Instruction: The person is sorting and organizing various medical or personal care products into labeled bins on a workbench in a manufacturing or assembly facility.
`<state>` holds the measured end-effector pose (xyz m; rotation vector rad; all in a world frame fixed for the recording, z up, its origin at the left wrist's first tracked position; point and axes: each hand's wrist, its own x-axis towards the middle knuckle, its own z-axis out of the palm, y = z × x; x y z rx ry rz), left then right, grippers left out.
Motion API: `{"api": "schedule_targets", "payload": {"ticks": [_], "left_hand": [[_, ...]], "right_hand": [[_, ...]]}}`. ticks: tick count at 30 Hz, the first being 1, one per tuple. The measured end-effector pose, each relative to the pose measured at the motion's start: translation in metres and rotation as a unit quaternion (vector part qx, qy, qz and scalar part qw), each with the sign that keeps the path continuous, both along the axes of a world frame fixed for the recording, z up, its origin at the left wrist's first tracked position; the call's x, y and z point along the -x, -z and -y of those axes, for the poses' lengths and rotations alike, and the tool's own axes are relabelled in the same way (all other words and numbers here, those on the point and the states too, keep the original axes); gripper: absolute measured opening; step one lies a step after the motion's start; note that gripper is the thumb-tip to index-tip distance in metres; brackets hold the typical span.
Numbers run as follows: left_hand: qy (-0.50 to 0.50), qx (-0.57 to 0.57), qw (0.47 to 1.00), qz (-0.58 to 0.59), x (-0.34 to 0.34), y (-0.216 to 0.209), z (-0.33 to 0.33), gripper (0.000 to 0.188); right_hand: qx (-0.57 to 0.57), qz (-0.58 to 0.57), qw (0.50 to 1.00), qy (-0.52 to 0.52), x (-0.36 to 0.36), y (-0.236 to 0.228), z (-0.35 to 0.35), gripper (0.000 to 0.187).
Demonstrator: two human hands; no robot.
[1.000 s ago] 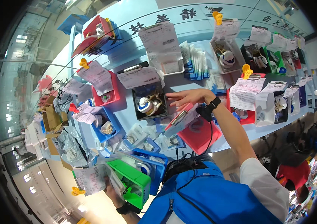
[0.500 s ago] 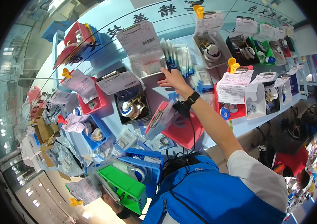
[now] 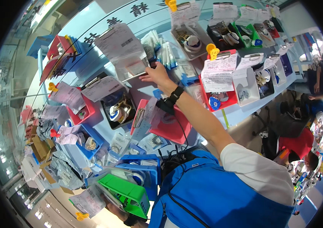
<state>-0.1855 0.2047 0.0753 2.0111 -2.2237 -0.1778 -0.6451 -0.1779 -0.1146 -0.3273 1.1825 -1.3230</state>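
the right hand (image 3: 156,75) reached over the desk (image 3: 238,114) to the near right corner of the white tray (image 3: 131,77), thumb and fingers set narrow. it seemed to touch the rim, but from this angle i could not tell whether it had closed on it. the white tray sat on the desk beyond the black bin (image 3: 132,108), with packets (image 3: 167,55) to its right and a sheet (image 3: 115,43) over it. the left hand (image 3: 112,208), partly hidden, held the green bin (image 3: 126,184) tilted, just beside the blue bin (image 3: 142,156).

to do this well, the fingers probably needed to take the rim squarely, clear of the sheet and packets, and to keep the tray level. the green bin wanted a firm hold, since its tilt could have let things slide out. the right forearm (image 3: 203,121) was best carried clear of the pink bin (image 3: 174,131).
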Motion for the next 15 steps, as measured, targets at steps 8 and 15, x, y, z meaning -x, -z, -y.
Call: {"api": "schedule_targets", "payload": {"ticks": [8, 15], "left_hand": [[0.144, 0.132, 0.972, -0.133, 0.053, -0.010, 0.038, 0.058], [0.087, 0.095, 0.973, -0.194, 0.052, -0.002, 0.053, 0.056]], "right_hand": [[-0.008, -0.062, 0.998, 0.015, -0.009, -0.013, -0.011, 0.038], [0.004, -0.035, 0.999, 0.036, 0.003, -0.028, -0.022, 0.063]]}}
